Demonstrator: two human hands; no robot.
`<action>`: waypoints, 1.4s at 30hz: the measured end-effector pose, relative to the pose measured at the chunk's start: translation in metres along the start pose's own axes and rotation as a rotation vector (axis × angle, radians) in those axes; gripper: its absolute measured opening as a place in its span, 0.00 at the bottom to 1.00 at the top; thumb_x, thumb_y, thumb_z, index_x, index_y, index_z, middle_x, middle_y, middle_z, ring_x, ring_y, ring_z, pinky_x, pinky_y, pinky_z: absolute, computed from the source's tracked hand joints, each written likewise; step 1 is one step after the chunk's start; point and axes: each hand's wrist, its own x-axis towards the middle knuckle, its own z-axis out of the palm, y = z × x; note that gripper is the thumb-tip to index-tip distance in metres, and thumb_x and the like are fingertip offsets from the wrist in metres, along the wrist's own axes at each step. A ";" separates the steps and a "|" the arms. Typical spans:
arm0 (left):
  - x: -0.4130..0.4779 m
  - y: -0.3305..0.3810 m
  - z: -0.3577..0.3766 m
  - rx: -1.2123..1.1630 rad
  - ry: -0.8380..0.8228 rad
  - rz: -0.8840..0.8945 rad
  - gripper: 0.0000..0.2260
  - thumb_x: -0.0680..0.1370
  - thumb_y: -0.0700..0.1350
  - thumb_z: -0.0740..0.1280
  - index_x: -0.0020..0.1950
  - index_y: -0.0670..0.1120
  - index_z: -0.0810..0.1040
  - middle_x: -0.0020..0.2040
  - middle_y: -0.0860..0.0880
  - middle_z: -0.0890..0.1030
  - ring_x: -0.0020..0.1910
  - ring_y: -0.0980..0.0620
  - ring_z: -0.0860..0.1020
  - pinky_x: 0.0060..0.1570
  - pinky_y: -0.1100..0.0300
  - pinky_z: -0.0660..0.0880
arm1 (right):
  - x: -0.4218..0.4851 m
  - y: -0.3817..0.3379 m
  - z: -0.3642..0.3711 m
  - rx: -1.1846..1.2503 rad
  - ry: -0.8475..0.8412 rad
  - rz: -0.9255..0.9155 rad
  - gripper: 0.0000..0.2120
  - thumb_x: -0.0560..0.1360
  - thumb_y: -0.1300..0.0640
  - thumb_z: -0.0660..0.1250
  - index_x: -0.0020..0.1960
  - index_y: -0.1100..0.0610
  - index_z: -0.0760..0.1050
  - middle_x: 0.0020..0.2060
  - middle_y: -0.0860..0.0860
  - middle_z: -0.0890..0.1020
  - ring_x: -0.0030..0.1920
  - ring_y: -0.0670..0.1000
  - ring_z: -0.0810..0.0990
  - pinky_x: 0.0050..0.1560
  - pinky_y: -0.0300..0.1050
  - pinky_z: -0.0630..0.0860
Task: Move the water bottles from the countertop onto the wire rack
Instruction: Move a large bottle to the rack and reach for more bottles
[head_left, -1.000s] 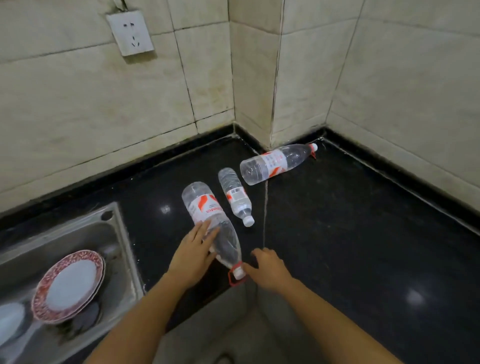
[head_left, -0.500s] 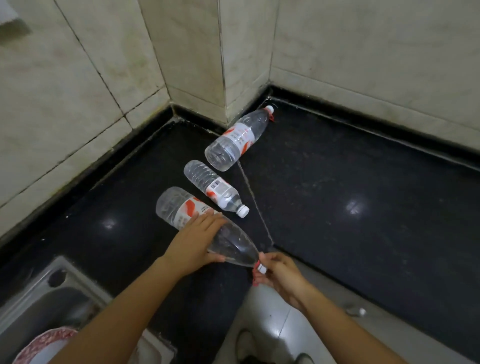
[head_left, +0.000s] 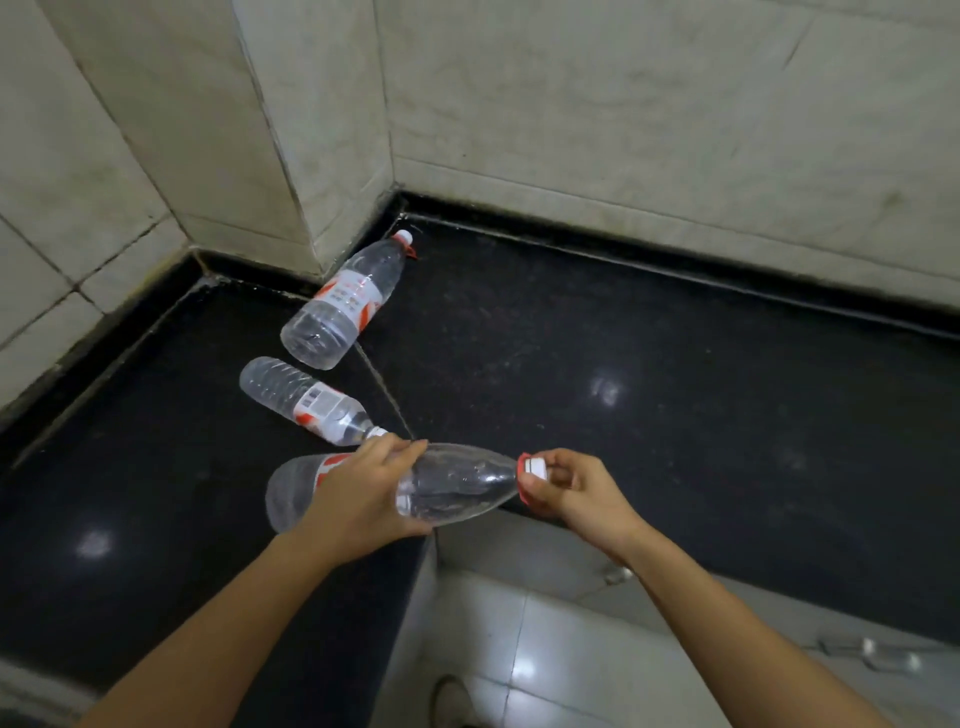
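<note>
Three clear water bottles with red-and-white labels are in view. The nearest large bottle (head_left: 457, 483) is held lying sideways above the front edge of the black countertop (head_left: 675, 395). My left hand (head_left: 358, 499) grips its middle, over the label. My right hand (head_left: 571, 488) pinches its white cap and red ring. A smaller bottle (head_left: 306, 397) lies flat on the counter just behind my left hand. A second large bottle (head_left: 345, 304) lies further back, its cap pointing into the wall corner. The wire rack is not in view.
Beige tiled walls (head_left: 623, 104) close the counter at the back and left, with a jutting corner column. Below the counter's inner corner lie a light tiled floor (head_left: 519, 649) and a shoe tip. Cabinet handles (head_left: 872, 657) show at lower right.
The nearest bottle has been lifted off the counter and swung so its cap points right. The view has turned right, and the sink with the plate has left the picture.
</note>
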 end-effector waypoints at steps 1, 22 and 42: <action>0.000 0.011 0.002 -0.035 0.052 -0.003 0.40 0.62 0.62 0.74 0.69 0.47 0.71 0.59 0.50 0.75 0.58 0.51 0.75 0.53 0.54 0.77 | -0.007 -0.007 -0.010 -0.049 0.026 -0.059 0.13 0.75 0.52 0.70 0.52 0.61 0.79 0.36 0.50 0.84 0.36 0.49 0.81 0.40 0.42 0.78; 0.002 0.475 0.131 -0.790 0.007 0.174 0.30 0.57 0.52 0.82 0.58 0.58 0.78 0.49 0.57 0.78 0.49 0.66 0.77 0.48 0.72 0.73 | -0.307 0.020 -0.355 -0.643 0.561 -0.454 0.07 0.75 0.47 0.68 0.48 0.50 0.77 0.36 0.42 0.79 0.35 0.39 0.75 0.34 0.29 0.69; 0.119 0.882 0.170 -1.052 -0.371 0.690 0.27 0.58 0.48 0.82 0.55 0.57 0.81 0.49 0.54 0.83 0.48 0.57 0.83 0.49 0.57 0.80 | -0.499 0.021 -0.692 -0.795 1.155 -0.308 0.14 0.74 0.50 0.68 0.42 0.62 0.77 0.35 0.56 0.79 0.34 0.49 0.72 0.37 0.47 0.68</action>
